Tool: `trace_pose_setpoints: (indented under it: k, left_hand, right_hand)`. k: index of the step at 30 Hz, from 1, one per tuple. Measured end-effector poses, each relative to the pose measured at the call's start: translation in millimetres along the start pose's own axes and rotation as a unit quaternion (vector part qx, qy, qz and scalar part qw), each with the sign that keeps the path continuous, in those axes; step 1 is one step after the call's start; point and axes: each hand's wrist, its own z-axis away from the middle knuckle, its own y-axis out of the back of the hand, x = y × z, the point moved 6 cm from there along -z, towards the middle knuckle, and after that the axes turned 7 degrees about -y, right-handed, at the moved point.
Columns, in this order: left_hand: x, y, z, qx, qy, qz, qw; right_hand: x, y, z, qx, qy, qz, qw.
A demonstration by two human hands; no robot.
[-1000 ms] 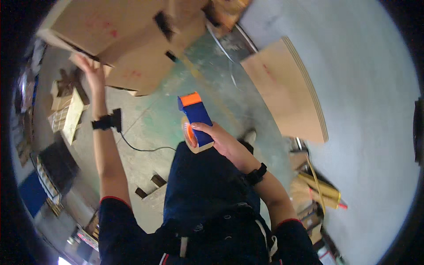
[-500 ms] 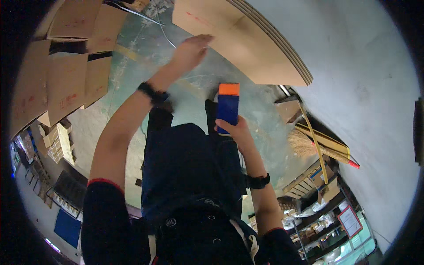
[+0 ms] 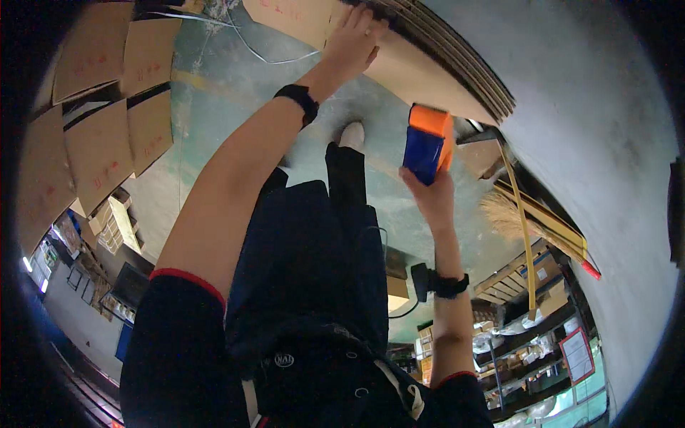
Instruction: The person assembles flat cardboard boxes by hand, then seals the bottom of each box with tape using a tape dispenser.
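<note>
A stack of brown cardboard sheets (image 3: 421, 75) leans against the pale wall at the top. My left hand (image 3: 351, 46) reaches up to it and lies on the front sheet, fingers stretched out towards the sheet's upper edge. In my right hand (image 3: 434, 194) is a blue-and-orange block-shaped tool (image 3: 424, 153), gripped at its lower end. Its orange end, with a dark edge, points up close to the lower right part of the cardboard. Its exact kind does not show.
Flattened or stacked cardboard boxes (image 3: 96, 160) stand at the left. A straw broom (image 3: 505, 214) and a yellow strip (image 3: 524, 235) lean by the wall (image 3: 571, 107) at the right. A white strap (image 3: 275, 60) lies on the green floor. Loaded shelves (image 3: 514, 357) stand lower right.
My left hand has moved up and right onto the cardboard. My right hand has carried the blue-and-orange tool up and right, tilting it so its orange side shows.
</note>
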Motion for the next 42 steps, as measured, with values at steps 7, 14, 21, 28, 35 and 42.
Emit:
trace_pose_setpoints:
  k: [7, 14, 21, 28, 35, 42]
  left_hand:
    - [-20, -4, 52, -0.194, 0.153, 0.116, 0.962]
    - [-154, 69, 169, 0.094, 0.416, -0.048, 0.903]
    - [-294, 75, 344, -0.023, 0.558, 0.261, 0.788]
    - [-346, 154, 443, -0.221, 0.342, 0.102, 0.908]
    - [-192, 124, 351, -0.070, 0.315, 0.117, 0.939]
    - [-155, 31, 364, -0.427, 0.396, 0.046, 0.812]
  right_hand:
    - [-93, 3, -82, 0.232, 0.291, 0.250, 0.894]
    - [-31, -68, -101, 0.229, 0.211, 0.475, 0.823]
    - [-49, -129, -1, 0.183, 0.129, 0.361, 0.905]
    - [-13, -180, -27, 0.130, -0.087, -0.095, 0.983]
    - [20, -174, -27, 0.167, -0.023, -0.132, 0.977]
    - [-34, -151, 32, 0.119, 0.341, 0.305, 0.881]
